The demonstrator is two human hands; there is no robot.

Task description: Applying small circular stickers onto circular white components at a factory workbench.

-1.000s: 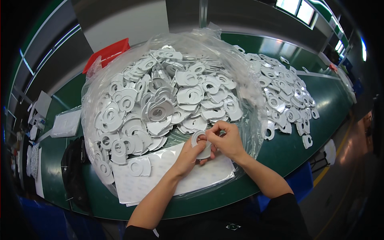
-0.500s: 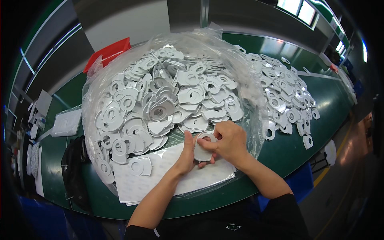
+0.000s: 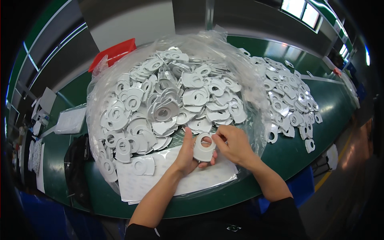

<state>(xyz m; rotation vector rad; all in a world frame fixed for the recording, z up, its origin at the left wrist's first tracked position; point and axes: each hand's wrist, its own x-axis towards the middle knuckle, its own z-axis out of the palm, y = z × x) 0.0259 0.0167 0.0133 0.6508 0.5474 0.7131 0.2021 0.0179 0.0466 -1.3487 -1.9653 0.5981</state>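
My left hand [image 3: 187, 155] holds a white plastic part [image 3: 204, 151], a rounded plate with a large round hole near its upper end. The thumb stays on the near left edge, and fingertips show beneath and to the right of it. At the part's upper right edge is my right hand [image 3: 234, 145], its fingers pinched together; whether something small is between them is hidden. Under both hands lie white sheets [image 3: 172, 182] with faint printing. One similar white part [image 3: 143, 165] rests flat on the sheets' left end.
A big clear plastic bag [image 3: 256, 96] spreads open around a heap of white parts [image 3: 196, 96]. More parts [image 3: 288, 100] are piled at the right on the green table [image 3: 332, 96]. A red bin [image 3: 114, 54] stands far left, a black bag [image 3: 76, 172] near left.
My right hand has drawn off the middle of the part to its right edge, uncovering the hole. My left hand keeps its hold. The whole view has shifted slightly.
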